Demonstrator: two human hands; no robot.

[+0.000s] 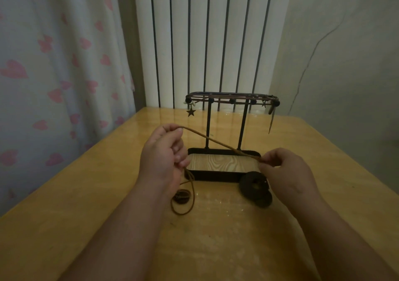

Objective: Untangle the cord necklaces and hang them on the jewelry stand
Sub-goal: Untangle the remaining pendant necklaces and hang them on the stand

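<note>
Table (86, 194) of pale wood set against a white ribbed radiator (205, 32), with a heart-print curtain (43, 65) at left and a cracked wall (345, 43) at right. Jewelry stand (208, 125) upright near the far edge: two black posts on a black-rimmed tray, its top rail carrying beaded cords, a star charm (191, 112) hanging at its left end and a long thin pendant (271, 116) at its right. Dark ring (255, 189) on the table touching the tray's near right corner, partly hidden by the right hand (285, 168). Cord necklace (218, 143) stretched taut and slanting in front of both posts. Left hand (164, 155) raised, thumb and forefinger pinching the cord's high end, other fingers curled; slack drops below the palm into a loop on the table enclosing an oval brown bead (182, 196). Right hand lower, by the tray's right edge, fingertips pinching the cord's low end
</note>
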